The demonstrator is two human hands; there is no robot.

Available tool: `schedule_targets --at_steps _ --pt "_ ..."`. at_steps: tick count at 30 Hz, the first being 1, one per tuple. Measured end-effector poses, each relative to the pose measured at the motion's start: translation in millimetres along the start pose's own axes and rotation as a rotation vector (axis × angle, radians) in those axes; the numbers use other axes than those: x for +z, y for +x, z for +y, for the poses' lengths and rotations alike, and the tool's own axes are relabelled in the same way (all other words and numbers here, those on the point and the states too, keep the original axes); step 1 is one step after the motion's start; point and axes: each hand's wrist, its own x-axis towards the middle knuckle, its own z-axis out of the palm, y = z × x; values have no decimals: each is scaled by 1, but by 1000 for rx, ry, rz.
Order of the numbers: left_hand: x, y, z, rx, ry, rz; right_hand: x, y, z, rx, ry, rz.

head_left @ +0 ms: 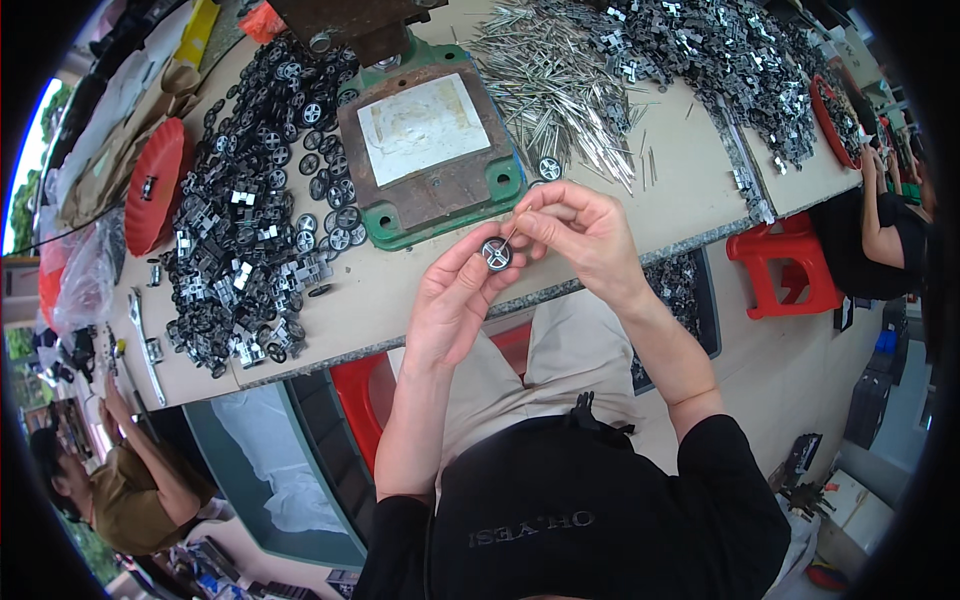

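Between the thumb and fingers of my left hand (453,305) is a small black toy wheel (496,254) with silver spokes, its spoked face turned up. My right hand (585,235) pinches a thin metal pin (513,236), whose lower end is at the wheel; whether it sits in the hub I cannot tell. Both hands are close together over the table's front edge, just in front of the green-edged press base (440,225). One loose wheel (549,168) lies beyond my right fingers, beside a heap of metal pins (560,90).
Piles of black wheels (290,110) and small black-and-silver parts (225,270) cover the table's left side. More dark parts (740,70) spread at the far right. Red dishes (157,187) stand at both sides. A red stool (785,268) and other people are nearby.
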Motion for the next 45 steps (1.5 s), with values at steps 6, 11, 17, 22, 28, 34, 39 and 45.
schedule_targets --at_steps 6,11,17,22,28,34,39,45 --pt "0 -1 0 -3 21 9 4 -3 4 -20 8 9" --pt "0 -1 -2 -1 -14 25 5 -9 7 -342 -426 40" --pt "1 1 -12 153 168 17 9 -20 11 -412 -434 125" --pt "-1 0 -5 37 108 68 1 -16 3 -125 -191 7" --pt "0 -1 -2 34 131 60 -101 37 -27 -187 -660 336" --pt "2 2 -3 44 121 70 -130 61 -12 -321 -1356 454" --pt "5 -1 -3 67 113 100 -96 37 -35 -90 -721 374" --pt "9 -3 -5 45 112 99 -68 -3 -14 -166 -433 202"
